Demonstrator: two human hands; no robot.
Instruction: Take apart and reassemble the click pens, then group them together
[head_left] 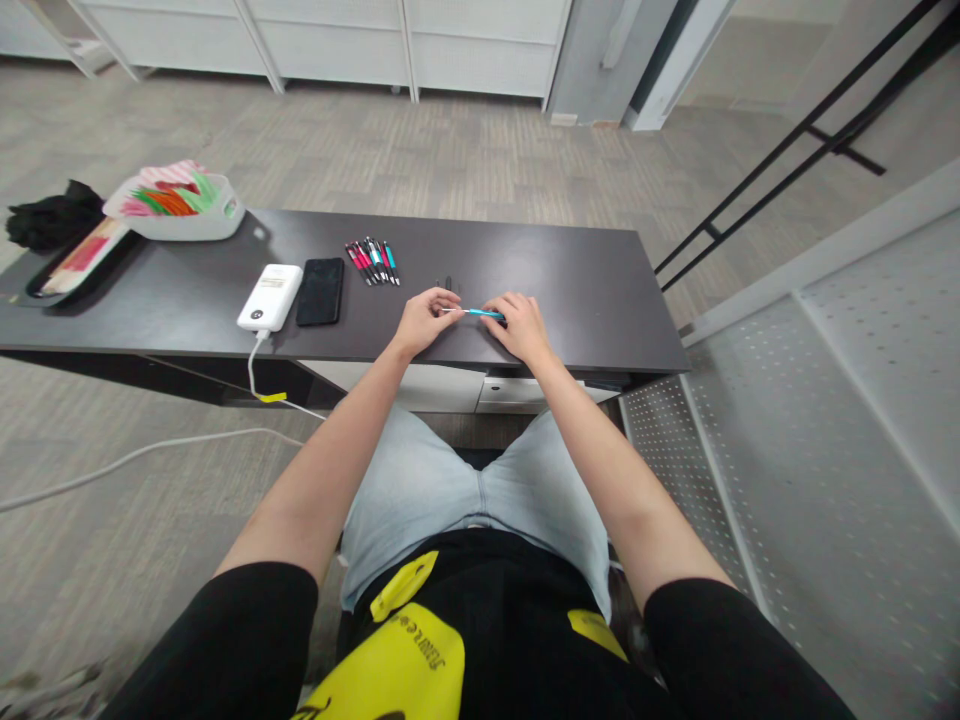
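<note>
Over the dark tabletop, my left hand (430,318) pinches a thin whitish pen refill (454,310). My right hand (519,324) is closed around a blue pen barrel (480,312), level with the refill and in line with it. The refill's right end meets the barrel's left end; how far it sits inside is too small to tell. Just beyond my left fingers lie small dark pen parts (448,283). To the left of them, several pens (373,262) with pink, red, white and blue barrels lie side by side in a row.
A black phone (320,292) and a white power bank (271,298) with a white cable (253,375) lie on the table (570,290). Further left stand a white basket (195,226) of colourful items, a black tray (82,272) and a crumpled black bag (54,216). A perforated panel (847,420) borders the right.
</note>
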